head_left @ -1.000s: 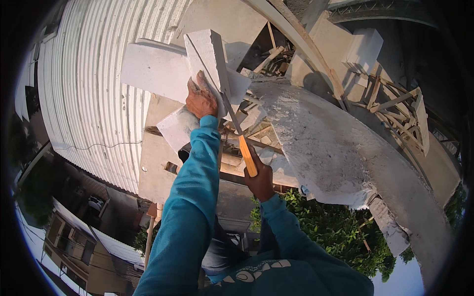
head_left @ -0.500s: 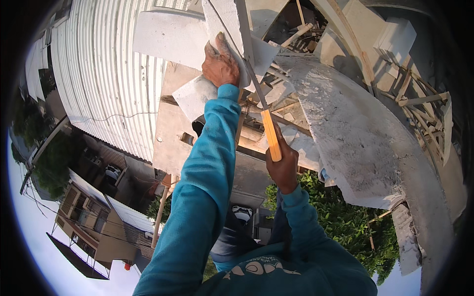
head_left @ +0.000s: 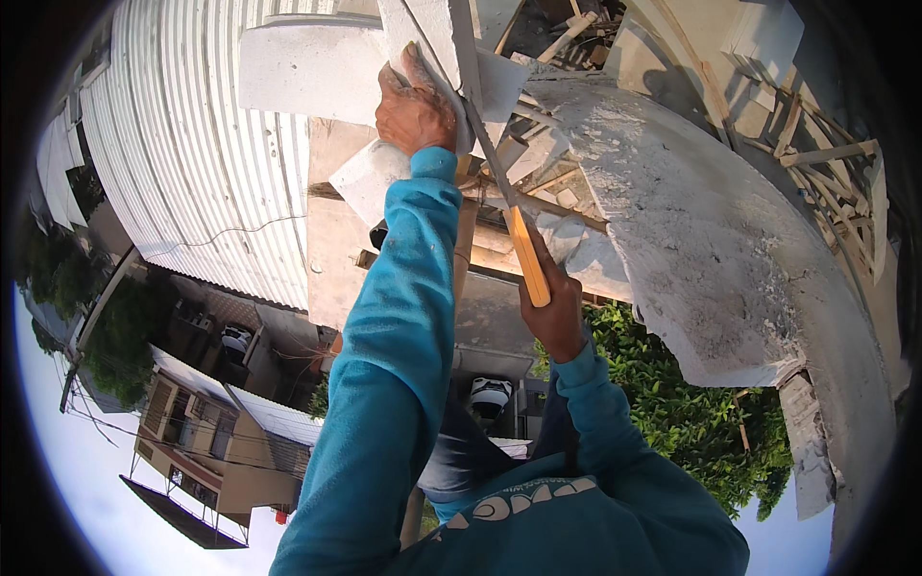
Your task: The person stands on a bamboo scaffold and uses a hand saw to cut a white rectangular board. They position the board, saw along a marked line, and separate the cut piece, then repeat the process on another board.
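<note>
My right hand (head_left: pixel 555 312) is closed round the yellow-orange handle of a handsaw (head_left: pixel 529 257). Its grey blade slants up and left to the lower end of a pale, block-like slab (head_left: pixel 429 29), where a dark slit runs along the slab. My left hand (head_left: pixel 416 108) grips this slab on its left side, fingers bent and thumb extended, with pale dust on the skin. Under the slab lies a broad white sheet (head_left: pixel 312 72). Another white piece (head_left: pixel 365 182) shows below my left wrist. How far the blade sits inside the slab is hard to tell.
Corrugated white roofing (head_left: pixel 192 154) spreads on the left. To the right curves a rough grey concrete slab (head_left: pixel 691 221), with scrap wood (head_left: pixel 831 158) beyond it. Green foliage (head_left: pixel 663 394) and a black-and-white vehicle (head_left: pixel 490 396) lie far below, showing a drop.
The view has shifted slightly, moving the slab and my left hand up and left in the picture. My right hand and the saw sit almost where they were. Both grips are the same.
</note>
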Demonstrator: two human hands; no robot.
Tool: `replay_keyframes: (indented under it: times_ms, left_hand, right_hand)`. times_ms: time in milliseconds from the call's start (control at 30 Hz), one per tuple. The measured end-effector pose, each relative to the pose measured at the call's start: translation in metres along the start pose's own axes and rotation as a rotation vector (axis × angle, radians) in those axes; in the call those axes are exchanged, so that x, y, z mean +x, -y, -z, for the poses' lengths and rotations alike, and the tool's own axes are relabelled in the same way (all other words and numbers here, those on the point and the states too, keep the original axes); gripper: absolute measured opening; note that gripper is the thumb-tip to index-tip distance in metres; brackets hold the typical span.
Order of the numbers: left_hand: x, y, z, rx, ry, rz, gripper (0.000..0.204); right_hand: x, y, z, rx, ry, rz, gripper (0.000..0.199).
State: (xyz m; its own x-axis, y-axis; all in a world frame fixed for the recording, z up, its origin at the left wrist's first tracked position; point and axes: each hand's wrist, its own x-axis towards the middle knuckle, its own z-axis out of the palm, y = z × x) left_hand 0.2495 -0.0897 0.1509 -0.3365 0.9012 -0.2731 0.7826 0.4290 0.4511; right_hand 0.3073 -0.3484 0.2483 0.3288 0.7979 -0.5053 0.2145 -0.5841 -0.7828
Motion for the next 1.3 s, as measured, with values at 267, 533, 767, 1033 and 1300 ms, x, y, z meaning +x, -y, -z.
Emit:
replay_keyframes:
  times_ms: [267, 533, 767, 1033, 1300]
  left_hand:
    - [0.009, 0.011, -0.004, 0.055, -0.042, -0.074, 0.062]
    - [0.004, 0.0, -0.001, 0.071, -0.103, -0.066, 0.064]
    - [-0.004, 0.002, -0.005, 0.038, 0.031, -0.146, 0.063]
    - [-0.009, 0.003, -0.002, -0.058, -0.036, -0.147, 0.09]
    - [-0.005, 0.001, 0.005, 0.041, 0.056, -0.31, 0.111]
  right_hand:
    - [0.077, -0.015, -0.024, 0.119, -0.026, 0.049, 0.065]
    - [-0.038, 0.003, -0.001, 0.012, -0.046, 0.005, 0.072]
    - [0.051, -0.044, -0.023, 0.048, -0.068, -0.034, 0.056]
    - [0.055, -0.05, -0.023, 0.009, -0.082, 0.021, 0.046]
    - [0.06, -0.04, -0.031, -0.03, -0.114, 0.086, 0.049]
